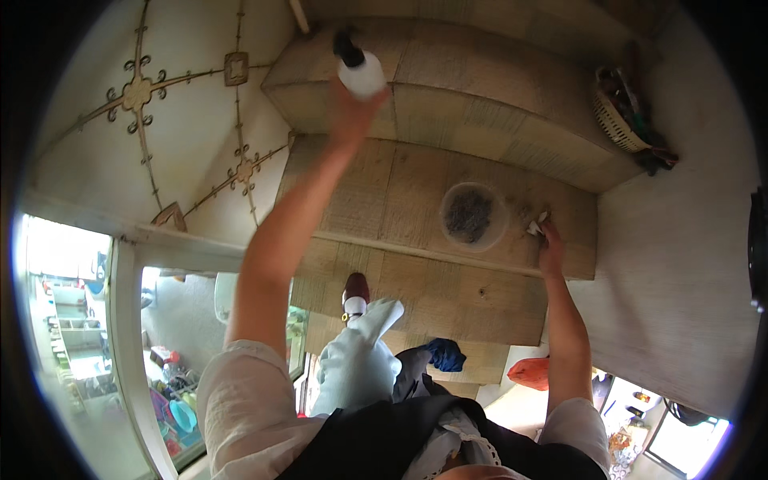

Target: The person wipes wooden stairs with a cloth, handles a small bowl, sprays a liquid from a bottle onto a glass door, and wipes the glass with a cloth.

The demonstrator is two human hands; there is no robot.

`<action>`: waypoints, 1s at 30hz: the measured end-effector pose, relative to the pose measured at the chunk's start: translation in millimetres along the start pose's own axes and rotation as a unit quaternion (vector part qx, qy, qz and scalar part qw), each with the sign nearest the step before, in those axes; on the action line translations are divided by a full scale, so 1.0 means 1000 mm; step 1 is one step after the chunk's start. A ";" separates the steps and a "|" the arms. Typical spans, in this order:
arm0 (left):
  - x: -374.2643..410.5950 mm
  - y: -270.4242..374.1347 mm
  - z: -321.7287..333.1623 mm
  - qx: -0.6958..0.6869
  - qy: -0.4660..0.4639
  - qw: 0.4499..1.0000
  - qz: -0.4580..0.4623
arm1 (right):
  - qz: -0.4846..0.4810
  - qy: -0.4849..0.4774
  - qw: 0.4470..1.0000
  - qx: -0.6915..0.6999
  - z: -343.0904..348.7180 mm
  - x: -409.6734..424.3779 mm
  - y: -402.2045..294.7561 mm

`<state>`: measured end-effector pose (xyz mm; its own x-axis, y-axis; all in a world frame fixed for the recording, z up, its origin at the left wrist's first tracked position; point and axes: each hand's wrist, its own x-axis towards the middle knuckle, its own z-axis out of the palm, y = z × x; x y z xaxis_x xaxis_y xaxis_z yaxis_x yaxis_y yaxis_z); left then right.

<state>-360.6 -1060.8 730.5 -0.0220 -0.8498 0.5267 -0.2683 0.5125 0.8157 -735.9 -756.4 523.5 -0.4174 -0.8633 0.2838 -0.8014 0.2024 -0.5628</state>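
My left hand (359, 111) grips the lower part of a white bottle (363, 75) with a black pump or spray top, over the edge of an upper stair step. On the step below stands a round clear plastic tub (474, 216) with a dark grey, tangled mass inside. Right of the tub, my right hand (552, 240) holds a crumpled white tissue or cloth (538, 224) at the surface of the same step, with its fingers closed around it.
A cream plastic basket (618, 123) of mixed items sits at the step's right end by the wall. Wooden-looking steps (420, 288) descend towards me. My shoe (356, 288) stands on one. A dark blue cloth (445, 355) and an orange bag (529, 373) lie lower down.
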 end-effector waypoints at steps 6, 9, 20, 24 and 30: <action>0.096 -0.032 0.010 0.144 -0.002 0.989 0.024 | 0.187 0.051 0.978 0.074 -0.057 0.082 -0.095; 0.109 -0.043 0.020 0.117 0.015 0.992 0.039 | 0.126 0.077 0.956 0.254 -0.050 0.123 -0.151; -0.068 -0.046 -0.037 0.084 -0.115 0.989 0.039 | 0.268 -0.197 0.730 0.596 0.120 0.098 -0.371; -0.154 -0.114 -0.074 0.158 -0.131 0.978 -0.036 | 0.094 -0.233 0.891 0.378 0.125 0.062 -0.356; -0.162 -0.128 -0.109 0.354 -0.109 0.927 0.050 | 0.203 0.078 0.950 0.222 0.007 0.040 -0.149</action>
<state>-217.3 -975.3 566.5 -0.2552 -0.8463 0.4675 -0.8180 0.4468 0.3623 -629.8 -824.1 613.2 -0.7405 -0.6689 0.0649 -0.3146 0.2597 -0.9130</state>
